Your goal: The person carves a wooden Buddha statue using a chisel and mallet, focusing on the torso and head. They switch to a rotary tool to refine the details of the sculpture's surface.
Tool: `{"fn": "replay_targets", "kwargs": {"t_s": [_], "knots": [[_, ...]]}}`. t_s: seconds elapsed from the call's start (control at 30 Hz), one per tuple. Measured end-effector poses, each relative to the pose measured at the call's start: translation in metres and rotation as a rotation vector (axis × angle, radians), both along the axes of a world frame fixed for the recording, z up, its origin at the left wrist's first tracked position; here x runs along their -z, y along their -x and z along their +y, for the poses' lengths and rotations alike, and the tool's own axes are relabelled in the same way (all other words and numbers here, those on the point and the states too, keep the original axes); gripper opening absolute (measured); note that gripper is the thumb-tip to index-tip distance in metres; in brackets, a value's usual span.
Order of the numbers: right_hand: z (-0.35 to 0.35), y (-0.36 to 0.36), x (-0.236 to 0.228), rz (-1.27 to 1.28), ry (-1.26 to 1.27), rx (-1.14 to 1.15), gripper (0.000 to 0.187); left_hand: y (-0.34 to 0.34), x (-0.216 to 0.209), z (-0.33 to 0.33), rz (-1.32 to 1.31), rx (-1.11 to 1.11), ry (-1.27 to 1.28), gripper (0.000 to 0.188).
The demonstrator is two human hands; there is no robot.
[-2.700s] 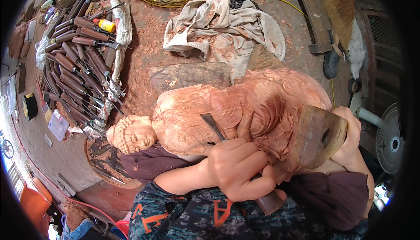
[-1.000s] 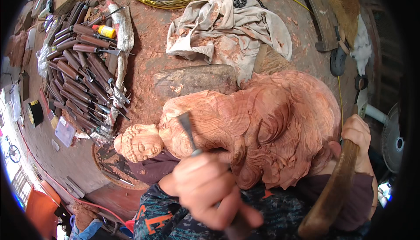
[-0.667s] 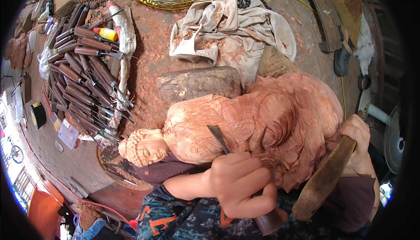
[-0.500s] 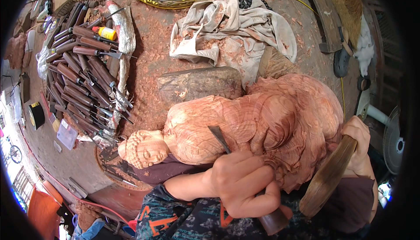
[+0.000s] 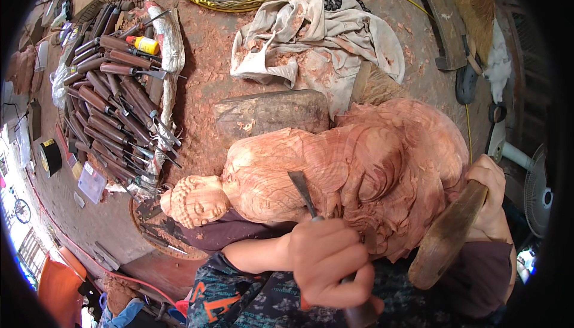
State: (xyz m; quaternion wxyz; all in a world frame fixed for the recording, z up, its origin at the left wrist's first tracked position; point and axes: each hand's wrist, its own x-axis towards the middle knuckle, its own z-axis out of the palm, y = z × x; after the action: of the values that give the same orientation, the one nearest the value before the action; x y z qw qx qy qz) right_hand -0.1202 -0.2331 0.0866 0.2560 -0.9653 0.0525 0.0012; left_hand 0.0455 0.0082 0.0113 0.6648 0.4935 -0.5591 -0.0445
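Note:
A carved reddish-wood statue (image 5: 269, 169) of a seated figure lies on its side before me, curly-haired head to the left and folded robes to the right. My left hand (image 5: 330, 261) is closed round a chisel (image 5: 304, 191). The flat blade points up and left over the statue's torso; whether its edge touches the wood I cannot tell. The handle's end shows below my fist. At the right, beside the statue's base, my right hand (image 5: 487, 187) grips a wooden mallet (image 5: 448, 235), its thick end hanging down toward my lap.
Many wood-handled chisels (image 5: 113, 113) are heaped at the left beside a rolled white cloth (image 5: 172, 53). Behind the statue lie a wood block (image 5: 272, 113), a brush (image 5: 376, 86) and a crumpled rag (image 5: 365, 35). A fan (image 5: 538, 193) stands far right. Wood shavings cover the floor.
My left hand has shifted slightly left and down, and the chisel stands a little steeper. The mallet's hanging end has risen slightly. Both grips stay closed.

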Motion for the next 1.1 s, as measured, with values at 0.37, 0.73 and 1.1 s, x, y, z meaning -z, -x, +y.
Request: {"fn": "replay_targets", "kwargs": {"t_s": [0.37,0.73,1.1], "knots": [[0.001,0.005,-0.003,0.045,-0.021,0.029,0.036,0.004,0.018,-0.01,-0.074,-0.061,-0.027,0.035],[0.004,0.007,-0.009,0.039,0.034,0.062,0.034,0.005,0.008,-0.007,0.017,-0.014,0.076,0.052],[0.003,0.003,-0.007,0.055,0.014,0.027,0.038,0.005,0.02,-0.012,0.058,-0.11,0.069,0.021]]}}
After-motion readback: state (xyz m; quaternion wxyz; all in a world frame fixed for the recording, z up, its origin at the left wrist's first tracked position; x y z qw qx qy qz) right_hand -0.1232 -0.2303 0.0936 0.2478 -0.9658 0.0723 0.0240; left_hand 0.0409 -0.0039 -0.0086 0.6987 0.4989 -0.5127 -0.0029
